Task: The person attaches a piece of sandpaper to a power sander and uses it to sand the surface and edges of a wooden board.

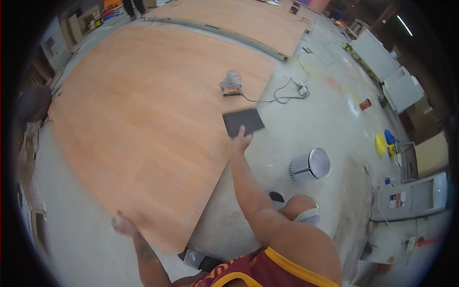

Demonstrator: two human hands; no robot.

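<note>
A dark grey rectangular sheet of sandpaper (pixel 244 119) is held in my right hand (pixel 242 139), thumb on top, over the right edge of a large orange-brown wooden panel (pixel 143 124). My left hand (pixel 125 226) is at the panel's near-left edge, its slightly blurred fingers curled round the rim. Just beyond the sandpaper, an orbital sander (pixel 232 83) stands on the panel with its cord trailing off to the right. An open metal can (pixel 311 165) is on the floor to the right of my right forearm.
Behind lies a second wooden panel (pixel 239 21). A power cord (pixel 287 99) crosses the grey floor. To the right are a red-brown can (pixel 365 104), yellow footwear (pixel 380 144) and a grey machine (pixel 409 197). Another person's legs (pixel 134 8) show at the far left.
</note>
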